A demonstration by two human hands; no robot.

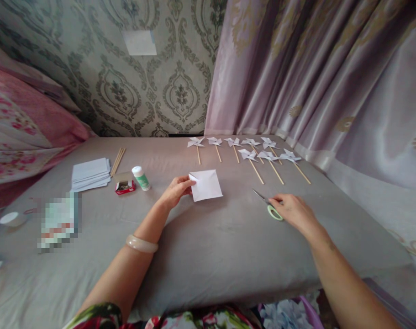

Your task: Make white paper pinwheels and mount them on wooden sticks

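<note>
Two hands are in view: the left hand [177, 191] pinches the white paper square [206, 186] between its fingers [186, 183] above the counter [208, 256]; the right hand [292, 209] has its fingers [279, 199] closed on green-handled scissors [270, 206]. Beyond lie eight paper pinwheels [269, 156].

Floral clothing [202, 319] and a pale bangle [142, 244].
The bangle is thick, rounded and creamy with a soft sheen, circling the left forearm [139, 262]; the left sleeve [100, 315] has red, green and cream print on a dark ground, like the clothing at the lap. The left hand [178, 189] and right hand [292, 209] are bare.
</note>
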